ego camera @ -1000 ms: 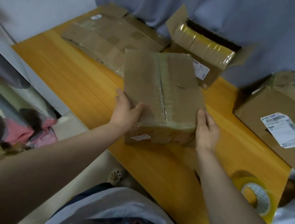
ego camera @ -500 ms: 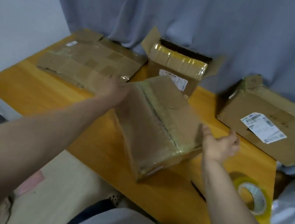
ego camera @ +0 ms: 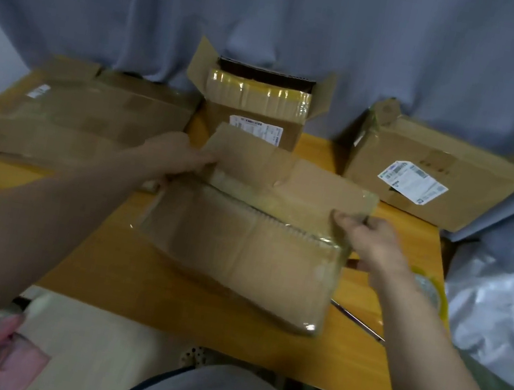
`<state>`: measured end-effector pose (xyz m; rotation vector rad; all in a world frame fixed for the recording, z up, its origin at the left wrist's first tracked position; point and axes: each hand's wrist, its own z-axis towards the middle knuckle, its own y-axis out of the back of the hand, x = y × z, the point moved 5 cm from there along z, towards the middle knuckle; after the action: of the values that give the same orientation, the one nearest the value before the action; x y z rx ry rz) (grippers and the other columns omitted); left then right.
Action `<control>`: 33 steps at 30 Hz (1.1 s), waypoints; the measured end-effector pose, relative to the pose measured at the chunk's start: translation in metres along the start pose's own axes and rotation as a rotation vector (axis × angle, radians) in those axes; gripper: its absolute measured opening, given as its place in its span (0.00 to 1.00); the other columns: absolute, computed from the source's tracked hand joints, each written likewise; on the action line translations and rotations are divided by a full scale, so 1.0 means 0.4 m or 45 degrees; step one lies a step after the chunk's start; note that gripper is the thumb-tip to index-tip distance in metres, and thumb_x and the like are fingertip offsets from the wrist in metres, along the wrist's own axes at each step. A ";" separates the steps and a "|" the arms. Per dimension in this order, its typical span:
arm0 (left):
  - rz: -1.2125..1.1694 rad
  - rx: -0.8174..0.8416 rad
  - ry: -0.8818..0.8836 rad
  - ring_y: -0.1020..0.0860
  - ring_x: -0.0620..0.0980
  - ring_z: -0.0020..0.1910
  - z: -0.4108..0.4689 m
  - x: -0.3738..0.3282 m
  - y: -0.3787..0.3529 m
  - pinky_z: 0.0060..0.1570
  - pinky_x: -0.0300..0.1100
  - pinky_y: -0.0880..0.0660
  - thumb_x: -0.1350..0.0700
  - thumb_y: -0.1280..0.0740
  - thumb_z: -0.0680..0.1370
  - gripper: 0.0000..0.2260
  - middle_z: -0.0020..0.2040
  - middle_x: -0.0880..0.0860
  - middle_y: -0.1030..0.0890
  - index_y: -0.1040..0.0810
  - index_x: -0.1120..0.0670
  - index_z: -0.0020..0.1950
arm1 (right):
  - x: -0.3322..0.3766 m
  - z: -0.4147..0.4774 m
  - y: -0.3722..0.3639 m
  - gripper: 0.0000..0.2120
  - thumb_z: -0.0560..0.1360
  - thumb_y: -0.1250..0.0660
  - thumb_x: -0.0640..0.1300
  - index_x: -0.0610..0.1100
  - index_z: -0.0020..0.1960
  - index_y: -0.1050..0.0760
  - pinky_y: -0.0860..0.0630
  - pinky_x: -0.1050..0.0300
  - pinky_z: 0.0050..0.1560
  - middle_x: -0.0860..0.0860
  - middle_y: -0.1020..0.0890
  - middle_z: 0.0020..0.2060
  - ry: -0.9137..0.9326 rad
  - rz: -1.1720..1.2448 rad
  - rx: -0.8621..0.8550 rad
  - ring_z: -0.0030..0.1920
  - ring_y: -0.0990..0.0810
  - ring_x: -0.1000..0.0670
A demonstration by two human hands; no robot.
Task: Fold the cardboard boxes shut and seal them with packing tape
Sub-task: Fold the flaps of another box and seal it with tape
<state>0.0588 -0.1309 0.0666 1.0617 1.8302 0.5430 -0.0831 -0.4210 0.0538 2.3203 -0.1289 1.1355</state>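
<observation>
Box [ego camera: 246,248] lies crosswise, seam left-right. Left hand [ego camera: 173,154] pinches far flap; right hand [ego camera: 368,238] grips right end. Tape [ego camera: 431,291] just right of box.

grey-blue curtain [ego camera: 314,16] behind | orange wooden table [ego camera: 131,276] | dim light

There is a single view, worn on the person's head, looking forward and steeply down over the orange counter [ego camera: 144,281]. It sits close: both forearms enter from the bottom corners and the person's lap fills the lower edge. It faces a grey-blue curtain [ego camera: 279,20] hanging behind the counter's far edge, which takes the upper third of the frame. The wide lens bows the counter's edges and stretches the corners. The whole picture is softly blurred. No second view overlaps it.
</observation>
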 end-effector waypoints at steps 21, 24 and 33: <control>0.439 0.069 -0.046 0.36 0.57 0.71 -0.010 0.029 -0.041 0.65 0.47 0.36 0.36 0.35 0.74 0.40 0.75 0.58 0.39 0.44 0.58 0.76 | 0.000 -0.028 -0.095 0.40 0.72 0.32 0.61 0.45 0.73 0.49 0.18 0.52 0.33 0.42 0.20 0.49 -0.040 -0.802 0.365 0.32 0.16 0.46; 0.555 0.221 0.068 0.22 0.58 0.55 -0.031 0.026 -0.055 0.48 0.46 0.23 0.34 0.35 0.72 0.38 0.62 0.60 0.25 0.38 0.58 0.71 | 0.015 -0.010 -0.109 0.35 0.75 0.31 0.51 0.47 0.73 0.48 0.19 0.55 0.31 0.44 0.24 0.53 0.102 -0.771 0.366 0.35 0.17 0.45; 0.151 0.191 -0.080 0.44 0.61 0.75 -0.059 0.007 -0.122 0.70 0.55 0.37 0.30 0.26 0.59 0.65 0.78 0.61 0.54 0.72 0.47 0.75 | 0.075 0.076 -0.060 0.36 0.75 0.33 0.55 0.59 0.76 0.49 0.37 0.53 0.69 0.48 0.37 0.74 0.394 -0.430 0.161 0.72 0.36 0.45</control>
<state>0.0162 -0.1527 0.0412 1.2800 1.7827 0.4419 -0.0351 -0.4119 0.0511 2.1312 0.4429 1.3330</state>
